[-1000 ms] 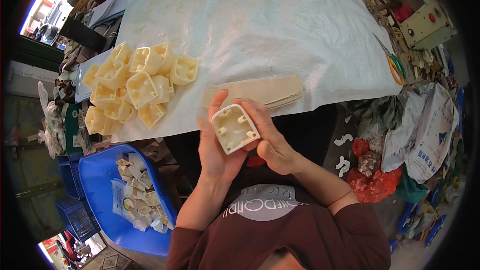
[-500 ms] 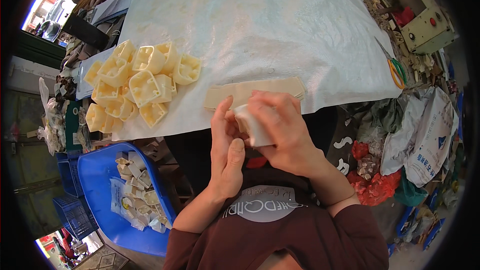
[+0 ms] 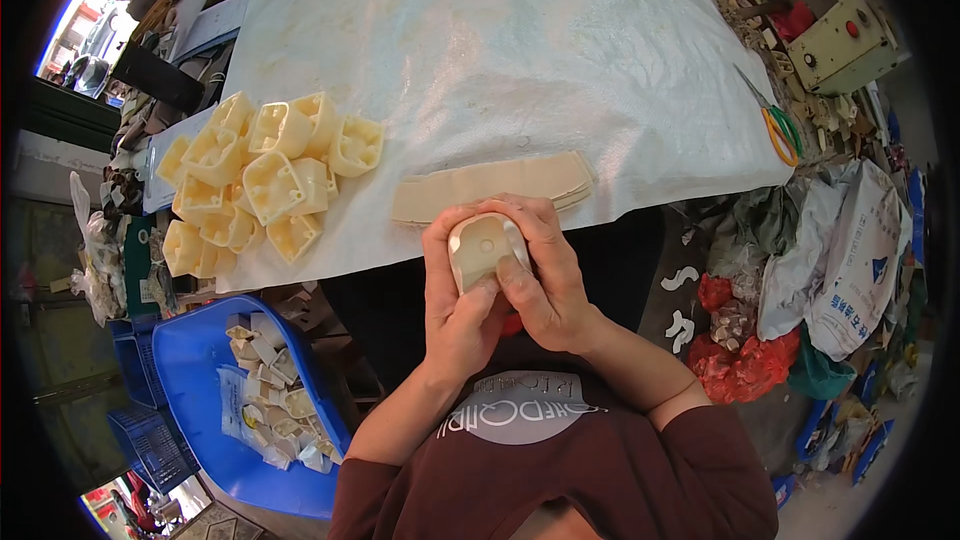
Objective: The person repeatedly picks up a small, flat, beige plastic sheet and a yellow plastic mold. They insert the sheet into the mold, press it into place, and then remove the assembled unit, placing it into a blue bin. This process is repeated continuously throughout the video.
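Both my hands are wrapped round a small rounded box-shaped piece (image 3: 484,246), beige on its face with whitish edges and a faint round mark. My left hand (image 3: 452,290) grips its left side, thumb at the lower edge. On the other side, my right hand (image 3: 548,275) closes round it with the thumb pressed on the face. Just beyond my fingertips lies a stack of beige strips (image 3: 490,184) on the white-covered table (image 3: 520,50). To the left sits a heap of hollow cream plastic shells (image 3: 272,187), open sides showing on several.
A blue tub (image 3: 180,360) with beige and white pieces stands below the table's left edge. Scissors (image 3: 780,130) with orange and green handles lie at the right edge, near a control box (image 3: 845,45). Plastic bags (image 3: 850,260) and a red bag (image 3: 750,365) crowd the right.
The piece has turned so its flat beige face shows. My right hand has moved from over its top to its right side, and both thumbs now rest on it.
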Action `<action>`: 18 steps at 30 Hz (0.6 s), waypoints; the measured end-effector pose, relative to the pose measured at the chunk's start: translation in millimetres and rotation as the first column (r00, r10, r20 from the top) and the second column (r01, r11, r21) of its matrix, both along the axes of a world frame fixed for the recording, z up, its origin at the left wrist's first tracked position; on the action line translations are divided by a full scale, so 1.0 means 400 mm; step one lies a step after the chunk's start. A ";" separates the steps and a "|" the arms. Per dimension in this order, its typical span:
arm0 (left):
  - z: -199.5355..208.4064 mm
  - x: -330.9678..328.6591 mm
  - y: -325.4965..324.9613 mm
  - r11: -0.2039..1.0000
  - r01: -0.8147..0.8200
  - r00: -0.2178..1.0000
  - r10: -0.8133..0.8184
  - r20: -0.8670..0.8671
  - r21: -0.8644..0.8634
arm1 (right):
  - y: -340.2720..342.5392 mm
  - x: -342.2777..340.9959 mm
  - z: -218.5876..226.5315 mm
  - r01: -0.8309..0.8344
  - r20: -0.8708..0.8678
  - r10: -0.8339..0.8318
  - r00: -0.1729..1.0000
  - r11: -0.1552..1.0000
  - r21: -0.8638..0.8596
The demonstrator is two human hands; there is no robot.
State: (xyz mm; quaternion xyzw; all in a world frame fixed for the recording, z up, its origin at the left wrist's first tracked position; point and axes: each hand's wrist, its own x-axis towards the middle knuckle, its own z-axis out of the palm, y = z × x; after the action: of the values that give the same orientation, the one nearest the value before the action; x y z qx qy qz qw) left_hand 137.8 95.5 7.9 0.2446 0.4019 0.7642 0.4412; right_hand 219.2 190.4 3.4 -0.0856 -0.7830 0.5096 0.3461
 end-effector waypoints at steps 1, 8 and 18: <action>0.007 -0.001 0.002 0.999 0.018 0.995 -0.021 0.099 0.035 | -0.003 -0.003 0.000 -0.029 -0.023 0.027 0.999 0.997 -0.076; 0.001 0.001 0.005 0.994 -0.102 0.984 0.106 0.143 -0.034 | -0.021 -0.007 -0.009 -0.028 -0.081 0.022 0.997 0.997 -0.073; 0.030 -0.070 -0.026 0.931 0.358 0.932 -0.352 0.089 -0.067 | 0.052 0.010 -0.012 -0.143 -0.106 0.131 0.986 0.982 -0.125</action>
State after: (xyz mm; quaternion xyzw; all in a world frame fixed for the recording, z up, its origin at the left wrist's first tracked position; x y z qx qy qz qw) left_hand 109.6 85.3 19.8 0.2657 0.3650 0.6634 0.5967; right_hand 223.3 211.4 -1.2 -0.0294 -0.7338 0.5867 0.3413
